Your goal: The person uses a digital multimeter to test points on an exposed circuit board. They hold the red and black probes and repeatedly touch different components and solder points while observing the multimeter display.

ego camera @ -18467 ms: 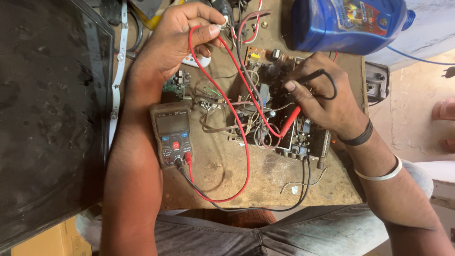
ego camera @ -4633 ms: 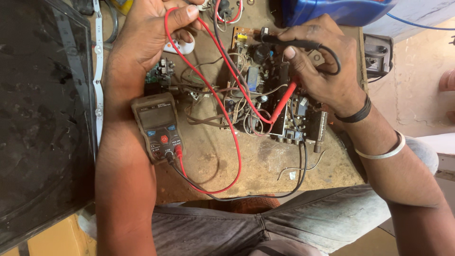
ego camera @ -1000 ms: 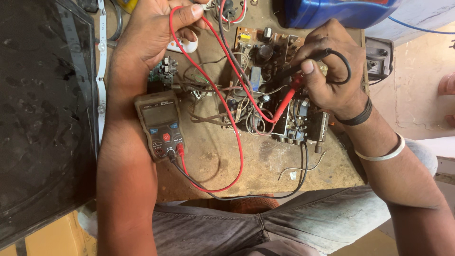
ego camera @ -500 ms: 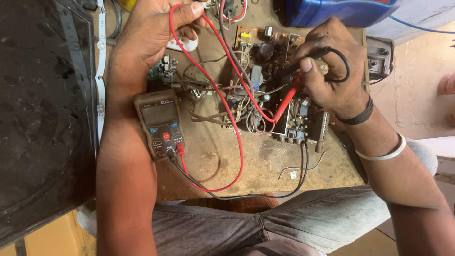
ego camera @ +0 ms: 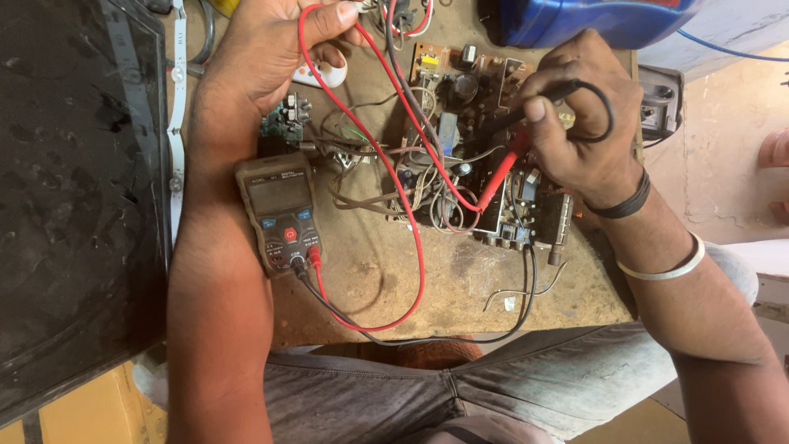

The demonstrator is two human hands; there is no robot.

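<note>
A brown circuit board (ego camera: 472, 99) crowded with parts and loose wires lies on a worn wooden table (ego camera: 386, 279). My right hand (ego camera: 579, 123) grips both the red probe (ego camera: 501, 177) and the black probe (ego camera: 505, 123) of a multimeter, with the black lead looped over my fingers and the tips down on the board. My left hand (ego camera: 275, 45) rests at the table's far edge and pinches the red lead (ego camera: 411, 222) between thumb and fingers. The brown multimeter (ego camera: 281, 212) lies face up beside my left forearm, both leads plugged in.
A large dark screen panel (ego camera: 78, 181) fills the left side. A blue plastic container (ego camera: 592, 20) stands at the far right of the table. A small white object (ego camera: 325, 76) lies under my left hand. A grey box (ego camera: 657, 103) sits off the right edge. My grey-trousered lap is below.
My right hand has shifted its grip on the two probes slightly over the board since a second ago. My left hand and the multimeter have stayed put.
</note>
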